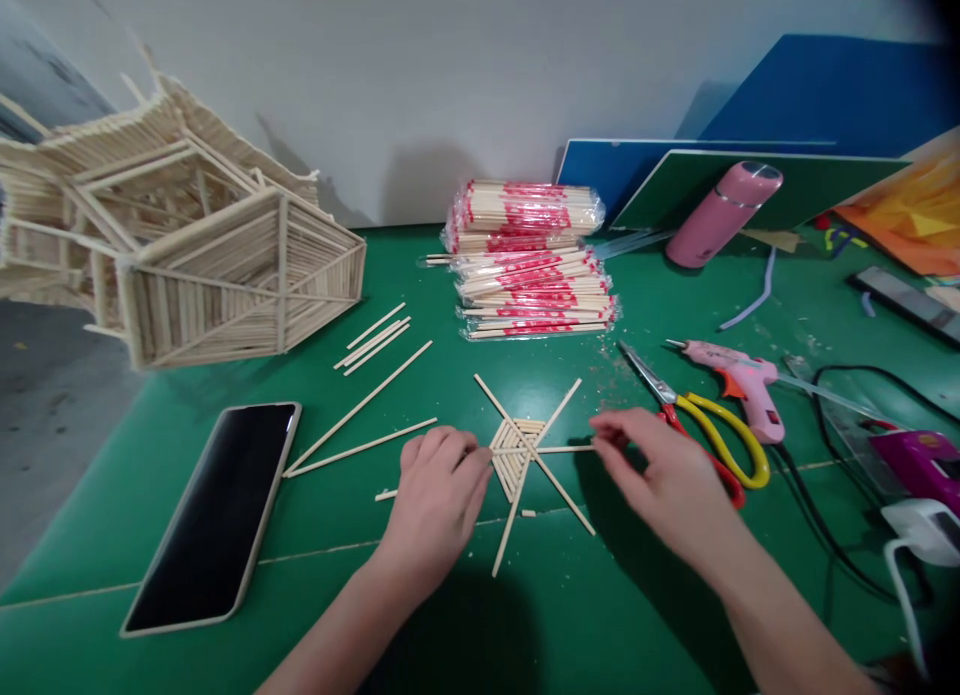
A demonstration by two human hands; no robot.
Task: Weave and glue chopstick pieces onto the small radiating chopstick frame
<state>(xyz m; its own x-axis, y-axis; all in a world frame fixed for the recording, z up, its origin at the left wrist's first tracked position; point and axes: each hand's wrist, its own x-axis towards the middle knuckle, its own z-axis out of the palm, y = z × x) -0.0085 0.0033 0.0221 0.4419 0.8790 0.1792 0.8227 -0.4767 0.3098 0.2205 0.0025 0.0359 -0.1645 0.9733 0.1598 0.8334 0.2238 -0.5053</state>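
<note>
A small web-like piece of crossed wooden sticks (pixel 525 450) lies on the green table (pixel 570 615) in front of me. My left hand (pixel 437 495) rests with curled fingers on its left side, fingertips pinching a horizontal stick there. My right hand (pixel 660 470) reaches in from the right and pinches the right end of a thin stick that runs into the piece's middle. Loose sticks (pixel 360 415) lie just left of my left hand.
A phone (pixel 214 515) lies face up at the left. A large stick structure (pixel 172 245) stands at the back left. Wrapped chopstick bundles (pixel 529 260) are stacked behind. Scissors (pixel 701 425), a pink glue gun (pixel 739 380), a pink bottle (pixel 724 215) and cables sit to the right.
</note>
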